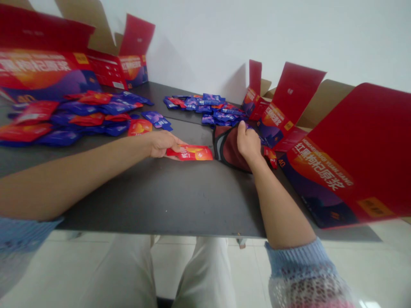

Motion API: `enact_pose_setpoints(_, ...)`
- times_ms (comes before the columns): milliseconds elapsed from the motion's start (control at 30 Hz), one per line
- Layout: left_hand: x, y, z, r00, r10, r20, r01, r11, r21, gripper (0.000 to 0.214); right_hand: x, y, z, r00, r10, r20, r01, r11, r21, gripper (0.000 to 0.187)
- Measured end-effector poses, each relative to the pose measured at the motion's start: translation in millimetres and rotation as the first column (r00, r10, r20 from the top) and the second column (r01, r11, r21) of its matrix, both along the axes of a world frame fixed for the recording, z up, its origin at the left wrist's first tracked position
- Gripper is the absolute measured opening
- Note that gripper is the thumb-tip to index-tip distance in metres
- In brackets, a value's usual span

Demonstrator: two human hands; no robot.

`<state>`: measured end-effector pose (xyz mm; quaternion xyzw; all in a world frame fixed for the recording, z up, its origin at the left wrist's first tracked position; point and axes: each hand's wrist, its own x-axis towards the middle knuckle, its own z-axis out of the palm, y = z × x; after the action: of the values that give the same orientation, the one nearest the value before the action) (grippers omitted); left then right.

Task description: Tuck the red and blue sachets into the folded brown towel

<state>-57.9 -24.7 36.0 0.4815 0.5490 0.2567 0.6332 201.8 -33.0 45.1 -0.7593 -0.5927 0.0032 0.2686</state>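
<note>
My left hand (162, 143) is closed on a red sachet (196, 153) with an orange print, held low over the dark grey table (180, 192). The sachet's far end points toward a maroon fabric piece (229, 147) with black trim and a grey band. My right hand (249, 141) grips the upper side of this fabric, thumb up; what lies inside or under it is hidden. A loose red sachet (140, 126) and a blue sachet (156, 120) lie just beyond my left hand. Behind the fabric is a pile of blue and red sachets (210, 104).
A larger sachet heap (77, 113) spreads across the left side. Open red printed cartons stand at the back left (41, 70) and along the right, the nearest carton (349, 171) reaching the table's front edge. A white wall (205, 42) rises behind.
</note>
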Motion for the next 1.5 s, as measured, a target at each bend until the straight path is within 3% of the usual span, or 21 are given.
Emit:
enact_pose_setpoints(133, 1.2, 1.2, -1.0, 1.000, 0.018, -0.025, -0.020, 0.996, -0.089, 0.031, -23.3, -17.0, 7.0, 0.986, 0.122, -0.117, -0.103, 0.983, 0.152, 0.095)
enact_pose_setpoints(267, 4.2, -0.7, -2.9, 0.999, 0.026, 0.025, -0.025, 0.999, -0.044, 0.034, -59.3, -42.8, -1.7, 0.922, 0.375, -0.102, -0.354, 0.918, 0.178, 0.086)
enact_pose_setpoints(333, 7.2, -2.8, -4.4, 0.997, 0.059, 0.052, -0.060, 0.998, 0.008, 0.032, -75.3, -49.5, -12.0, 0.848, 0.527, -0.062, -0.520, 0.848, 0.097, 0.079)
enact_pose_setpoints(400, 10.2, -4.5, -5.8, 0.991, 0.110, 0.070, -0.115, 0.991, 0.067, 0.027, -86.7, -49.8, -22.5, 0.736, 0.676, 0.017, -0.676, 0.736, 0.014, 0.071)
enact_pose_setpoints(500, 12.4, -4.7, -8.0, 0.986, 0.139, 0.088, -0.148, 0.983, 0.106, 0.022, -92.6, -43.0, -31.8, 0.625, 0.769, 0.134, -0.766, 0.637, -0.085, 0.071)
enact_pose_setpoints(633, 10.5, -0.1, -12.1, 0.991, 0.117, 0.070, -0.124, 0.986, 0.111, 0.031, -84.2, -33.6, -30.5, 0.635, 0.756, 0.159, -0.737, 0.654, -0.168, 0.072)
enact_pose_setpoints(800, 7.7, -0.3, -10.6, 0.997, 0.075, 0.031, -0.076, 0.996, 0.052, 0.042, -61.8, -21.1, -30.0, 0.725, 0.677, 0.126, -0.642, 0.731, -0.231, 0.062)
enact_pose_setpoints(967, 12.8, -13.0, -8.9, 0.985, 0.161, 0.058, -0.167, 0.979, 0.118, 0.065, -33.8, -4.0, -37.2, 0.789, 0.598, 0.142, -0.553, 0.791, -0.261, 0.052)
enact_pose_setpoints(1100, 17.5, -14.9, -17.2, 0.972, 0.231, 0.032, -0.233, 0.947, 0.223, 0.059, -25.2, 2.5, -39.5, 0.839, 0.505, 0.205, -0.454, 0.855, -0.251, 0.048)
enact_pose_setpoints(1233, 16.7, -9.5, -21.3, 0.959, 0.284, 0.011, -0.281, 0.942, 0.182, 0.048, -32.4, 0.5, -34.3, 0.859, 0.447, 0.251, -0.464, 0.886, 0.012, 0.048)
enact_pose_setpoints(1333, 14.1, -6.6, -19.9, 0.976, 0.217, 0.006, -0.215, 0.965, 0.151, 0.035, -40.6, -4.8, -26.7, 0.881, 0.421, 0.216, -0.468, 0.844, 0.263, 0.051)
enact_pose_setpoints(1400, 12.7, -5.8, -18.0, 0.989, 0.146, 0.020, -0.147, 0.979, 0.140, 0.030, -44.1, -9.2, -20.7, 0.910, 0.395, 0.127, -0.411, 0.816, 0.408, 0.056)
enact_pose_setpoints(1500, 11.4, -5.1, -13.9, 0.995, 0.098, 0.030, -0.100, 0.989, 0.110, 0.031, -42.1, -12.7, -11.2, 0.945, 0.315, -0.089, -0.216, 0.803, 0.556, 0.064)
